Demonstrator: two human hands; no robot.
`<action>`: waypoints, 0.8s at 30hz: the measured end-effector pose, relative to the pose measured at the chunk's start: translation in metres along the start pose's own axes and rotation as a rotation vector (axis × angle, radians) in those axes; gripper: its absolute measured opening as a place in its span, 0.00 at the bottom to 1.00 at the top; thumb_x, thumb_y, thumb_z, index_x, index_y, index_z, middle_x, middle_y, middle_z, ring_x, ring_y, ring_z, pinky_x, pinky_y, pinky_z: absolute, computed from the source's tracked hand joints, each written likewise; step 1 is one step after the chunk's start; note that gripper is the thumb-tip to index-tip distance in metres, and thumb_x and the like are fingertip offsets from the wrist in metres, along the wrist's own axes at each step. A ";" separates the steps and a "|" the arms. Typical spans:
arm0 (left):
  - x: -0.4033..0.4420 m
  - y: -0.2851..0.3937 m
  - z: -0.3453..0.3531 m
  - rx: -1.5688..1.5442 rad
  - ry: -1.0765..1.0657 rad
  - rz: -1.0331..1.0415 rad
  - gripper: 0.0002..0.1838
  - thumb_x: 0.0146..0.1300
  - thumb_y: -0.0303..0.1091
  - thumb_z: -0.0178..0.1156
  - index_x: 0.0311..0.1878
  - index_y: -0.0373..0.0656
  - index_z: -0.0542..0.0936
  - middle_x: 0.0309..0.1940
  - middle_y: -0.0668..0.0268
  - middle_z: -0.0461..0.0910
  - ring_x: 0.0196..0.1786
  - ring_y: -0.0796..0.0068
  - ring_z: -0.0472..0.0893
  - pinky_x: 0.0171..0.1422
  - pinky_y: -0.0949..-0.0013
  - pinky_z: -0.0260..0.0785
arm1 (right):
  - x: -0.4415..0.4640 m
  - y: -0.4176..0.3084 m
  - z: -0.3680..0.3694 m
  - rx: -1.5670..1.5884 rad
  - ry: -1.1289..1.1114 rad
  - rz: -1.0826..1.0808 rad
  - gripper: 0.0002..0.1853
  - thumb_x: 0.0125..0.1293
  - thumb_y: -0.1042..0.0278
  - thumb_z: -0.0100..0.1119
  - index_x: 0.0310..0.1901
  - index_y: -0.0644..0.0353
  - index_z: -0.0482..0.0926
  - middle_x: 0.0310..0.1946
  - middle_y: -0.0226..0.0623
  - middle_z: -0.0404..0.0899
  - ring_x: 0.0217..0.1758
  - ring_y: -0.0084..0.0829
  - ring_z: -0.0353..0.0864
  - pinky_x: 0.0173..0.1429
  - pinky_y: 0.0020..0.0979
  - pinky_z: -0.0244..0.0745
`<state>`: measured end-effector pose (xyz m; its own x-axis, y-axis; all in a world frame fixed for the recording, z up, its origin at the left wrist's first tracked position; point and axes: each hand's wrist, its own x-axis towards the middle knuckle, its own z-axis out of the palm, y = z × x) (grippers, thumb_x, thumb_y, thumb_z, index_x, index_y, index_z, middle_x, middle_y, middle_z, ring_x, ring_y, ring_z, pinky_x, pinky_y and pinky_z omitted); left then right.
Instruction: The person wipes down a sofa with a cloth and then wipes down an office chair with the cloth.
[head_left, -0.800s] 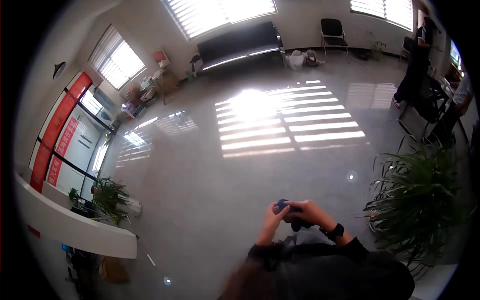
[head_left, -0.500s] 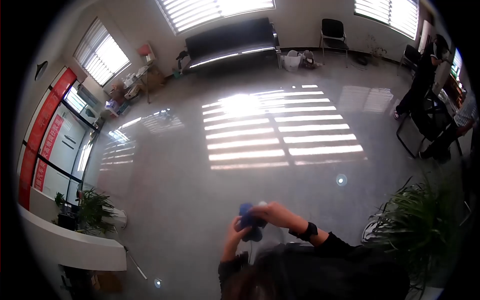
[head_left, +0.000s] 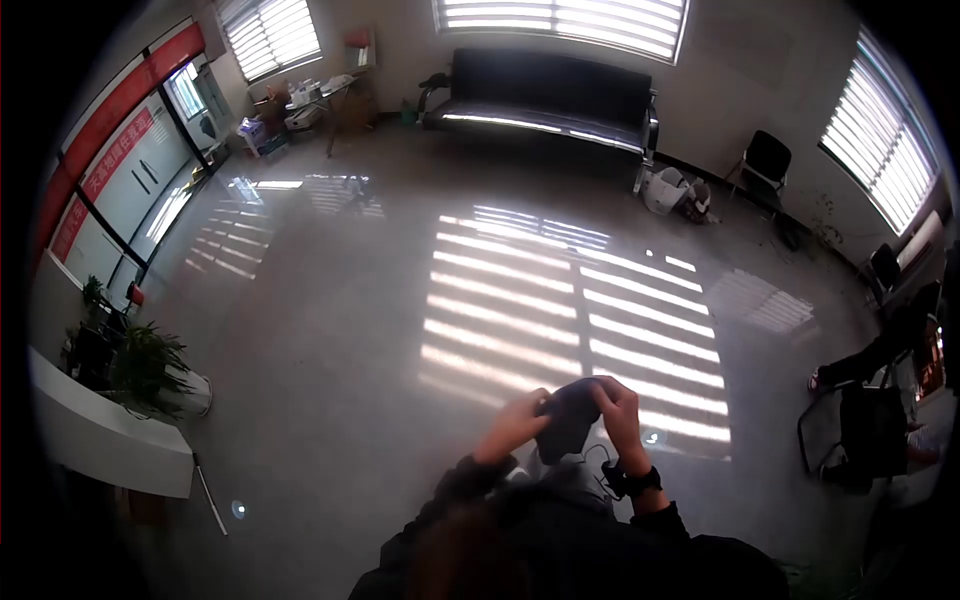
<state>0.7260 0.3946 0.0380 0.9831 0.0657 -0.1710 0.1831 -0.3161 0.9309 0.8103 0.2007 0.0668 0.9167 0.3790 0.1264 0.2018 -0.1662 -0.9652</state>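
Observation:
A dark, soft-looking piece of cloth (head_left: 568, 422) is stretched between my two hands, low in the middle of the view; I cannot make out what kind of item it is. My left hand (head_left: 514, 426) pinches its left edge. At the upper right corner, my right hand (head_left: 618, 412) grips it with bent fingers. A black band (head_left: 630, 482) circles my right wrist. Beside that wrist loops a thin dark cable (head_left: 598, 458). Below the cloth, a grey patch of clothing shows in part.
A black bench (head_left: 545, 95) stands against the far wall, with a white bag (head_left: 664, 190) beside it. Potted plants (head_left: 148, 370) and a white counter (head_left: 110, 430) are at left. On the right, a black chair (head_left: 872, 430) stands near people partly in view.
My view has turned to the right. Both hands now spread the item as a flat dark piece; before, they held it as a bunched blue and dark bundle.

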 end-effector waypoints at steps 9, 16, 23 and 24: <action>0.297 -0.001 -0.108 0.196 0.113 0.151 0.15 0.58 0.39 0.64 0.41 0.36 0.81 0.29 0.54 0.84 0.30 0.60 0.85 0.37 0.63 0.74 | 0.302 0.124 0.014 0.261 0.069 0.218 0.11 0.65 0.79 0.59 0.48 0.66 0.82 0.35 0.31 0.84 0.39 0.21 0.82 0.45 0.23 0.75; 0.434 -0.024 -0.258 -0.102 0.194 -0.175 0.20 0.73 0.42 0.57 0.57 0.35 0.79 0.43 0.56 0.85 0.44 0.71 0.84 0.50 0.68 0.75 | 0.608 0.091 0.124 0.131 -0.458 0.124 0.16 0.58 0.77 0.60 0.49 0.63 0.82 0.25 0.25 0.76 0.30 0.16 0.74 0.33 0.23 0.68; 0.551 -0.094 -0.390 -0.266 0.872 -0.267 0.16 0.72 0.36 0.56 0.54 0.32 0.79 0.39 0.53 0.85 0.43 0.67 0.83 0.49 0.65 0.74 | 0.771 0.050 0.279 0.133 -0.852 -0.001 0.34 0.54 0.77 0.67 0.65 0.54 0.70 0.34 0.34 0.76 0.37 0.27 0.77 0.42 0.31 0.74; 0.571 -0.090 -0.407 -0.355 0.892 -0.266 0.16 0.72 0.36 0.56 0.54 0.33 0.79 0.38 0.56 0.84 0.42 0.71 0.83 0.48 0.67 0.73 | 0.795 0.067 0.297 0.034 -0.842 -0.070 0.34 0.54 0.79 0.65 0.65 0.54 0.70 0.34 0.39 0.78 0.38 0.34 0.80 0.45 0.36 0.76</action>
<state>1.2681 0.8458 -0.0120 0.5183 0.8267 -0.2190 0.2410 0.1045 0.9649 1.4504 0.7614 0.0349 0.3371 0.9414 -0.0130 0.2260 -0.0943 -0.9696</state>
